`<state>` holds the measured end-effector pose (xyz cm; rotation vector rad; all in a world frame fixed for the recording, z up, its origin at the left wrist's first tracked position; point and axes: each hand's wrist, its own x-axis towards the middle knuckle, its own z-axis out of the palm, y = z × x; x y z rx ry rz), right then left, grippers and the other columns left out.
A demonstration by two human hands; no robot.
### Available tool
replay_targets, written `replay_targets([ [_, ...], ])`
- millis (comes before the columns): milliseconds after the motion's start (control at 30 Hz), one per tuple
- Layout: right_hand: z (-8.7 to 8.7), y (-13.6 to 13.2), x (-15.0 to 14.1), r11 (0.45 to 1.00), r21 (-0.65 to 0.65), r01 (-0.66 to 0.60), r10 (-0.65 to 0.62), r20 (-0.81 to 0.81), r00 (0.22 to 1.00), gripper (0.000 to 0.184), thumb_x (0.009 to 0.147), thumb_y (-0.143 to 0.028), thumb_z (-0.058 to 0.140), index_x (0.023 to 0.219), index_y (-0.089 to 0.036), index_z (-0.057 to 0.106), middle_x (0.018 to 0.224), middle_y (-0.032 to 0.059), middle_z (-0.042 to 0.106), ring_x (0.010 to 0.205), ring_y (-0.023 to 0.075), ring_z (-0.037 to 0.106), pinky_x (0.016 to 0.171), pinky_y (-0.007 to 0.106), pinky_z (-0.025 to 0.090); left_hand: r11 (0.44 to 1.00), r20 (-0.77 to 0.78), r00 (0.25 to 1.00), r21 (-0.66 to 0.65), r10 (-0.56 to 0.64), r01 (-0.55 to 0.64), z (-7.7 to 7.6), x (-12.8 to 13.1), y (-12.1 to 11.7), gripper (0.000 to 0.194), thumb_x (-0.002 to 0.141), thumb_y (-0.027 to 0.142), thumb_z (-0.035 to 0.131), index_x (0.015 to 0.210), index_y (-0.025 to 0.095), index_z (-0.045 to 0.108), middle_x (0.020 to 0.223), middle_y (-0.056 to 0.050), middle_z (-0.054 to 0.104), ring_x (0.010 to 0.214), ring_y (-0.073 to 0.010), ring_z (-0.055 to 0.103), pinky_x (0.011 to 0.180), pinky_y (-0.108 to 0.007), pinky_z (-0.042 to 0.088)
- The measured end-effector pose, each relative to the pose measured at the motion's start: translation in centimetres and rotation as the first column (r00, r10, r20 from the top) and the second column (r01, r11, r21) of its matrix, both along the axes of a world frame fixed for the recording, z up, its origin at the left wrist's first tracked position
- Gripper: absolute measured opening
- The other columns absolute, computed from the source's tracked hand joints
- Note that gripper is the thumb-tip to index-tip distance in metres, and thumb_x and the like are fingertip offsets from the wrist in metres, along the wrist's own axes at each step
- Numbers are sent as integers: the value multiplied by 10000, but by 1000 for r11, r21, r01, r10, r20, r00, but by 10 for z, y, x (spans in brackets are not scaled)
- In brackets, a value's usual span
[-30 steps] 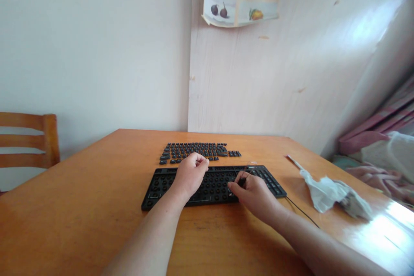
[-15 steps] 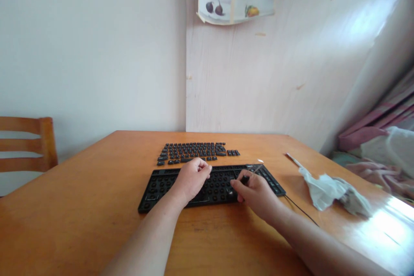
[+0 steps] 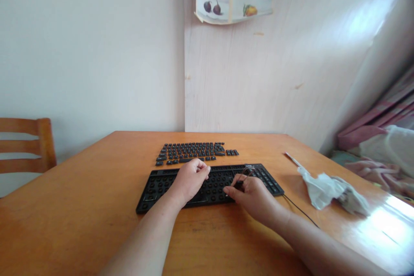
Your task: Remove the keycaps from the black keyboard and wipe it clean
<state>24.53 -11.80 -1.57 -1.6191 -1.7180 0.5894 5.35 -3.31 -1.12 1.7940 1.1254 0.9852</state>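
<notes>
A black keyboard lies on the wooden table, with most of its main section stripped of keycaps and its number pad still capped. Curled closed over the middle of it is my left hand; whatever its fingers may hold is hidden. My right hand grips a keycap puller, whose dark handle is partly covered by the fingers and whose thin wires stick up behind them. This hand is over the keyboard's right half. Behind the keyboard, loose black keycaps are laid out in rows.
At the table's right lie a crumpled white cloth or bag and a thin stick-like item. The keyboard cable runs right. A wooden chair stands at the left, and fabric is heaped beyond the right edge.
My right hand has shifted slightly left and turned, so the puller's handle shows less. My left hand stays curled in the same place over the keyboard. The view has moved slightly.
</notes>
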Motion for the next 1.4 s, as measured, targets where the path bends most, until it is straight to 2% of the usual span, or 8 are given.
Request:
replay_targets([
  [133,1,2,-2,999,32,-10,7,85,996,197,833,-380,599,736,-209,582,657,-8,625,597,144,542,578,248,359,1000,0,1000,8,8,-8,1,0,-1,250,799,449,579,760,204,613,725,-46,702,624,-187,616,644,-305,455],
  [300,-2,6,-2,999,33,-14,16,-55,998,180,838,-363,577,778,-193,576,673,-2,624,605,143,542,551,241,363,1000,-16,1000,14,-5,5,-1,0,1,267,806,461,567,772,201,613,727,-50,702,640,-190,622,638,-302,455],
  [700,-1,7,5,985,68,156,-128,-306,943,259,826,-395,591,679,-199,510,490,-39,533,470,111,460,483,226,325,998,-103,993,1,-58,59,-7,-1,3,275,828,461,549,813,194,607,765,-55,684,735,-202,630,628,-281,449],
  [833,-2,7,3,987,81,139,-89,-450,889,298,812,-456,629,728,-196,513,511,-42,539,449,94,408,448,215,283,994,-22,994,-25,-107,107,-1,2,-4,235,828,403,566,889,182,615,801,-56,680,761,-197,628,663,-289,466],
  [967,-1,5,-4,987,100,126,-54,-531,846,330,798,-487,659,758,-188,525,538,-38,551,452,78,389,436,204,255,948,94,953,-110,-290,299,7,11,-18,281,815,314,600,1051,163,601,870,-62,685,765,-175,629,714,-299,477],
  [1100,-1,2,-11,986,126,110,-27,-529,848,338,791,-489,673,749,-179,542,550,-30,553,474,81,419,443,201,281,890,186,894,-137,-407,434,6,18,-27,249,783,220,626,1021,151,603,894,-67,687,796,-162,621,727,-284,466],
  [1267,-6,3,-16,987,141,73,13,-533,846,341,807,-500,663,761,-181,552,556,-31,558,467,81,425,439,200,300,912,168,915,-129,-367,390,-1,19,-24,150,787,221,613,923,157,597,767,-31,656,722,-152,602,671,-273,447],
  [1400,-8,2,-19,969,244,23,95,-461,883,300,853,-463,629,787,-170,623,664,12,632,571,113,541,518,212,415,928,143,930,-110,-338,355,-3,19,-23,109,763,178,598,871,165,582,739,-19,632,706,-148,590,646,-264,435],
])
